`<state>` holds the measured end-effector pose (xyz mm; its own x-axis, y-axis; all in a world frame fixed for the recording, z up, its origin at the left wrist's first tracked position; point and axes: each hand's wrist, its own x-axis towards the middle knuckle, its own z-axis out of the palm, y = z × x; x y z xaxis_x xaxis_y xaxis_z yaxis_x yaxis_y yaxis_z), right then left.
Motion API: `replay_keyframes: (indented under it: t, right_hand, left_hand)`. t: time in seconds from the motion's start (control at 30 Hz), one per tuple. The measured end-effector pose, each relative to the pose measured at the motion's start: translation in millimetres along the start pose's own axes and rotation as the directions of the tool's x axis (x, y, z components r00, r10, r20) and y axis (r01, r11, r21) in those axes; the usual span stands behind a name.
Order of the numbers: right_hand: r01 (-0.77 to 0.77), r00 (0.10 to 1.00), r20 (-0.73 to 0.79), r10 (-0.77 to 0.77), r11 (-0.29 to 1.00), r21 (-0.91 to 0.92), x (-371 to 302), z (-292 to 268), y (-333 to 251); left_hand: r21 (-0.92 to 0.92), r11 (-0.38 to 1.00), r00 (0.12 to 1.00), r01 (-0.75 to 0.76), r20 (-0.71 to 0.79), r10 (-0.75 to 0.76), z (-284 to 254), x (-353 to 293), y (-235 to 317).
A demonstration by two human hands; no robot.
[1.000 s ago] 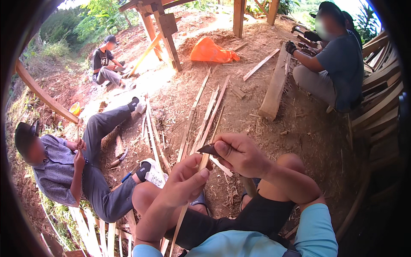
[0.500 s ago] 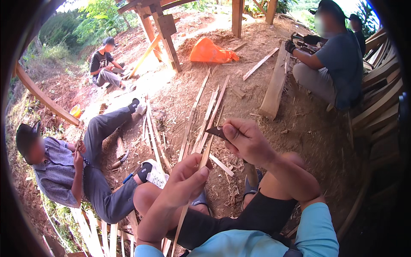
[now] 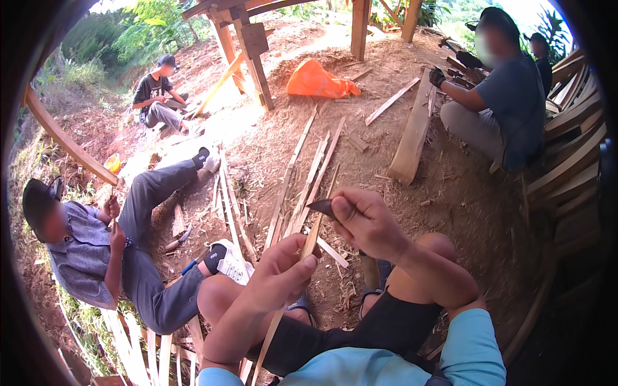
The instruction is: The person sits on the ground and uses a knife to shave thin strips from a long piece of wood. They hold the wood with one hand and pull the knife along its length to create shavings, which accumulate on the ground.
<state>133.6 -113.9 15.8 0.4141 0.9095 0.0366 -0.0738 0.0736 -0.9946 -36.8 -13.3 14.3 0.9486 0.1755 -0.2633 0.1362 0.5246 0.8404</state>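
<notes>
My left hand (image 3: pixel 283 273) is closed around a thin pale wooden strip (image 3: pixel 268 344), which slants from beside my lap up past my fingers. The thumb lies along the strip. My right hand (image 3: pixel 368 222) grips a small knife, whose dark pointed blade (image 3: pixel 321 207) sticks out to the left; its handle is hidden in my fist. The blade sits just above the strip's upper end, and I cannot tell whether they touch. Both hands are in front of my bent knees.
Long wooden strips (image 3: pixel 293 174) and shavings lie on the dirt ahead. A thick board (image 3: pixel 412 145) and an orange sheet (image 3: pixel 318 80) are farther off. One person (image 3: pixel 84 251) sits close at left, others (image 3: pixel 515 96) work farther away. Lumber is stacked (image 3: pixel 573 154) at right.
My right hand and the knife have come down slightly. My left hand keeps its hold on the strip. The person at left has shifted their hands on a thin stick.
</notes>
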Motion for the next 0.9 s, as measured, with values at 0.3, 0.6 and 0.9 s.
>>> replay_keyframes:
  t: [0.3,0.6,0.9]
  right_hand:
    - [-0.019,1.0,0.022,0.018,1.0,0.023,10,-16,3]
    - [-0.009,0.993,0.116,0.015,0.999,-0.048,-2,-4,6]
    - [-0.015,0.998,0.059,0.013,0.999,0.042,6,-13,5]
  left_hand:
    - [0.012,1.0,1.0,-0.016,-0.023,0.016,-4,1,1]
    - [0.018,1.0,1.0,-0.007,0.016,0.007,-2,4,1]
    - [0.037,0.999,1.0,-0.022,0.014,0.021,-3,1,1]
